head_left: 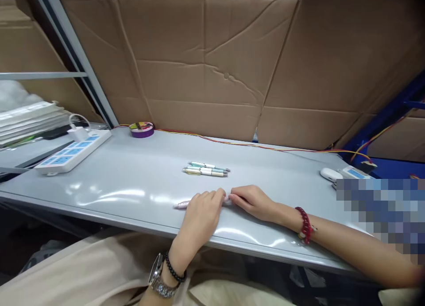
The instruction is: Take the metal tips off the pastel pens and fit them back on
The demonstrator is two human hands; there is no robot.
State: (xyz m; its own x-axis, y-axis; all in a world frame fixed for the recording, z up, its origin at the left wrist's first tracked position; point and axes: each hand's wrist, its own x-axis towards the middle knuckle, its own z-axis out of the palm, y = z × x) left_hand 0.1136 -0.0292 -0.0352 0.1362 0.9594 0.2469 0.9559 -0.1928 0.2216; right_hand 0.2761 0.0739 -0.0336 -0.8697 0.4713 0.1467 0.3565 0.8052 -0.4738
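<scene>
Low over the front part of the grey table (126,182), a pink pen (182,205) lies lengthwise under my fingers, its left tip sticking out. My left hand (204,213), with a watch and black beads at the wrist, is closed around the pen's middle. At the pen's right end, my right hand (254,202) pinches it between thumb and fingers; a red braided bracelet circles that wrist. Just beyond my hands rest several pens (206,169) in white, green and cream, side by side. My fingers hide most of the pink pen.
A white power strip (75,151) with a plugged-in charger sits at the left. Purple tape (142,129) stands by the cardboard wall (199,67). Thin red and yellow wires (229,142) run along the back edge. A white mouse-like object (331,174) lies at the right.
</scene>
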